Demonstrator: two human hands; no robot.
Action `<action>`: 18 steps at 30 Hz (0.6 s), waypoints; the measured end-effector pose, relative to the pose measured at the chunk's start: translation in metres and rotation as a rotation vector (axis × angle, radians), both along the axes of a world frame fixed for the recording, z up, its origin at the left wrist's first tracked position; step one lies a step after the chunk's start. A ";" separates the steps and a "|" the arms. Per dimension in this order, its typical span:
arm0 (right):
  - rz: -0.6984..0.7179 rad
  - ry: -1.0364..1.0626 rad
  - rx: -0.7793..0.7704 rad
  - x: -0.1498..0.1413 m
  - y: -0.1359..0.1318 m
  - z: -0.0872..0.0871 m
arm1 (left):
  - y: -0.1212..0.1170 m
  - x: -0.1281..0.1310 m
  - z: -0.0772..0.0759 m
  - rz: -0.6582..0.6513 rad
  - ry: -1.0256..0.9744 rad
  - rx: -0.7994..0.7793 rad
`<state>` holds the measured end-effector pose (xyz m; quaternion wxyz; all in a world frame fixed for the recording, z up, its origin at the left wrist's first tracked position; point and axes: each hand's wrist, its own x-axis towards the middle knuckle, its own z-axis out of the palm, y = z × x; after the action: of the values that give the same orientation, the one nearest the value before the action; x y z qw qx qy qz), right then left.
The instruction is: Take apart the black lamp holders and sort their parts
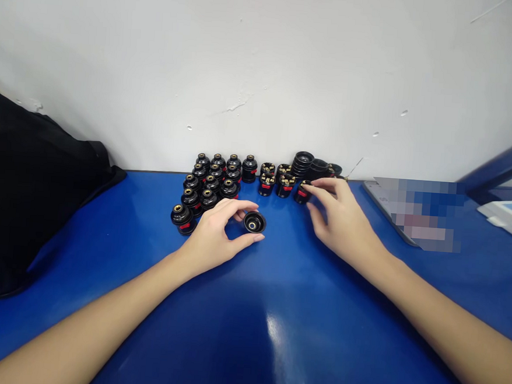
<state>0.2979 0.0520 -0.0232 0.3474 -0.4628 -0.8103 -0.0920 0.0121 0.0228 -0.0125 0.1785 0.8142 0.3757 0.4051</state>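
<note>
The left hand [218,230] is grasping a black cap [254,222], its thumb bearing on the near side and its fingers curling around the far side. The cap is sitting between those fingertips, its hollow facing the camera (a small pale ring is showing at the bottom). The right hand [342,215] is reaching to a black socket body [301,193] with a red mark; the index fingertip is lying at its top, while the thumb is standing just beside its lower right. Whether those fingers are gripping it or only touching it, I cannot tell. More uncapped bodies [266,185] are standing just left of it, and a stack of black rings [302,166] is rising behind. Domed sockets [209,199] are standing in rows beyond the left hand, on the blue table [202,328].
</note>
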 end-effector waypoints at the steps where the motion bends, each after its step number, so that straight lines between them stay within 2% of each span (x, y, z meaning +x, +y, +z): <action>1: -0.004 -0.019 -0.008 0.000 0.000 -0.001 | 0.000 0.000 -0.001 0.007 0.000 -0.008; 8: -0.027 0.010 -0.043 -0.003 -0.004 0.002 | 0.000 0.000 -0.006 -0.017 -0.043 -0.080; 18: -0.003 -0.023 -0.068 -0.003 -0.001 -0.001 | -0.001 0.002 -0.006 -0.070 -0.091 -0.158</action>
<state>0.2947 0.0508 -0.0239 0.3223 -0.4744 -0.8162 -0.0701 0.0139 0.0218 -0.0180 0.2732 0.7910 0.3693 0.4041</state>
